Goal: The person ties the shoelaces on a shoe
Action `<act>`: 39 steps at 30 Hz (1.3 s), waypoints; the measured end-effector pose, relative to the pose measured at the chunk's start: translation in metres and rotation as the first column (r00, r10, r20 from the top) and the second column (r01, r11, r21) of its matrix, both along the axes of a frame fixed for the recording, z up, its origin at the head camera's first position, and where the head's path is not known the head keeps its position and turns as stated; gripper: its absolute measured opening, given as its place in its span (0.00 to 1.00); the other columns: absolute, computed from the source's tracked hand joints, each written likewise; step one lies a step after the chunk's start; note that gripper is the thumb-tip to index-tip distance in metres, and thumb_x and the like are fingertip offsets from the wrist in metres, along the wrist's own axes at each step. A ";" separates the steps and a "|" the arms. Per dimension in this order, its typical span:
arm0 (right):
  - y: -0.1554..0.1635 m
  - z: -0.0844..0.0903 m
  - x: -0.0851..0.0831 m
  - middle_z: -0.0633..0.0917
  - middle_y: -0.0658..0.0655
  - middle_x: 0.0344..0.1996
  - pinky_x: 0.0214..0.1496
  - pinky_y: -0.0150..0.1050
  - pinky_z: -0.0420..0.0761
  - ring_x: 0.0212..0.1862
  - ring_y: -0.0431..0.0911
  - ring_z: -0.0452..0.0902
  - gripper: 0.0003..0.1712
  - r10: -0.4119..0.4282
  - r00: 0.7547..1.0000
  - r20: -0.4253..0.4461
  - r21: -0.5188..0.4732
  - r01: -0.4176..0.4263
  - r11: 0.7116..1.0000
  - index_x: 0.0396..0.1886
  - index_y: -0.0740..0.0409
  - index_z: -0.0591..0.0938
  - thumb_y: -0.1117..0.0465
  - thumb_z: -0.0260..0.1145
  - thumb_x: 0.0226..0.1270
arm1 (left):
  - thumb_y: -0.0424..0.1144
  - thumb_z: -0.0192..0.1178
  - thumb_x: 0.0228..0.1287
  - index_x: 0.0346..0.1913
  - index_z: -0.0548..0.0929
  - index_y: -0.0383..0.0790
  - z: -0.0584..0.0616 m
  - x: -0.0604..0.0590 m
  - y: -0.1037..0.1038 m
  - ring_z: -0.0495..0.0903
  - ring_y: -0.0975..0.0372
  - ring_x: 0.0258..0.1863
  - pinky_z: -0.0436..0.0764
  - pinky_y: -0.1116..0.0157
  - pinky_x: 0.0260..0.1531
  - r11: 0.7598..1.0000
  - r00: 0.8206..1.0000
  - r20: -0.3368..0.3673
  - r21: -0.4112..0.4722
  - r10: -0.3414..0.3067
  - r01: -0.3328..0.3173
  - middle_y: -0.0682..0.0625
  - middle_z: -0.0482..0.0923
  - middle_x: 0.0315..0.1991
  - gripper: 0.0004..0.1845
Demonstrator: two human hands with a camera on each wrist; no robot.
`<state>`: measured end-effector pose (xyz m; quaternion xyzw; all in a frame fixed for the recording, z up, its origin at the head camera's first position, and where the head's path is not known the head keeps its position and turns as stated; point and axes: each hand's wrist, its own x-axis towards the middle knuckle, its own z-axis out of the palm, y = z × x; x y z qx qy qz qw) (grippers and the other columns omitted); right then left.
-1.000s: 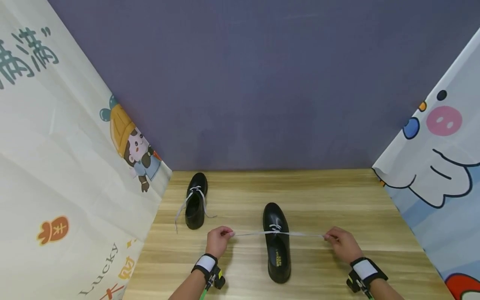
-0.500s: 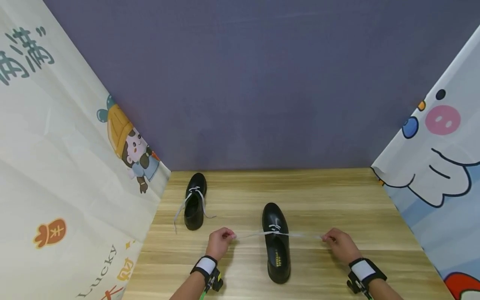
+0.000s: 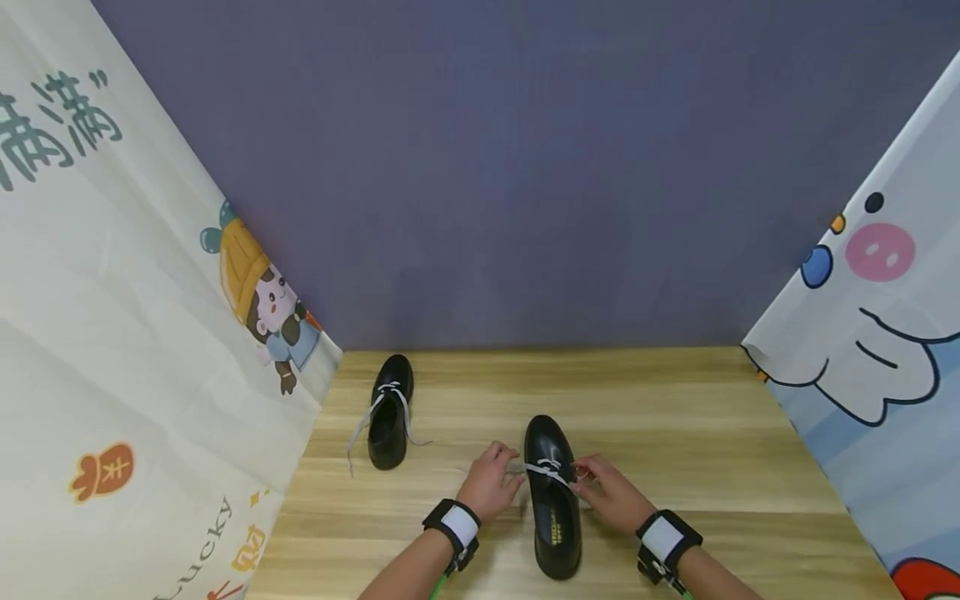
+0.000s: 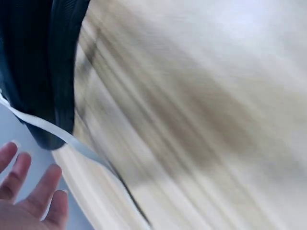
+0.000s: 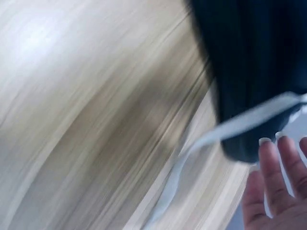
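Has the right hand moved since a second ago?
Yes. The right hand has come inward, from out to the side to right beside the near shoe.

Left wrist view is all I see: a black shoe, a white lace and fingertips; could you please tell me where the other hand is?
Observer: The right hand is at the right side of the same black shoe.
Operator: Is anything else nearby?
Observer: A second black shoe stands farther back on the left of the wooden table.
Operator: Is it tied?
Observer: No, its white laces trail loose onto the wood.
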<state>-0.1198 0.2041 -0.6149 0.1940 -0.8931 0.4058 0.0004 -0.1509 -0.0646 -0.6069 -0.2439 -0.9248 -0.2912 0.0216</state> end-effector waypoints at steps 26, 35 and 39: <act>-0.001 -0.012 -0.004 0.79 0.53 0.26 0.31 0.33 0.76 0.28 0.40 0.76 0.04 0.194 0.967 0.164 -0.196 -0.160 0.967 0.37 0.61 0.76 0.65 0.62 0.72 | 0.39 0.63 0.70 0.44 0.75 0.40 -0.004 -0.007 0.022 0.72 0.63 0.39 0.75 0.67 0.40 0.996 0.994 0.067 0.026 -0.090 0.089 0.52 0.69 0.41 0.09; 0.003 -0.012 -0.006 0.77 0.46 0.27 0.31 0.32 0.73 0.30 0.35 0.72 0.03 0.161 0.981 0.108 -0.162 -0.142 0.976 0.36 0.57 0.77 0.65 0.63 0.72 | 0.35 0.60 0.70 0.35 0.76 0.44 -0.002 -0.011 0.021 0.68 0.69 0.32 0.73 0.73 0.35 0.987 0.977 0.140 0.045 -0.159 0.155 0.58 0.67 0.33 0.05; 0.004 -0.008 -0.006 0.77 0.43 0.28 0.32 0.32 0.72 0.32 0.32 0.70 0.03 0.117 0.992 0.049 -0.108 -0.111 0.988 0.36 0.55 0.78 0.65 0.64 0.71 | 0.33 0.60 0.69 0.34 0.75 0.44 -0.001 -0.011 0.018 0.68 0.71 0.26 0.71 0.73 0.28 0.983 0.967 0.184 0.084 -0.176 0.163 0.60 0.69 0.27 0.05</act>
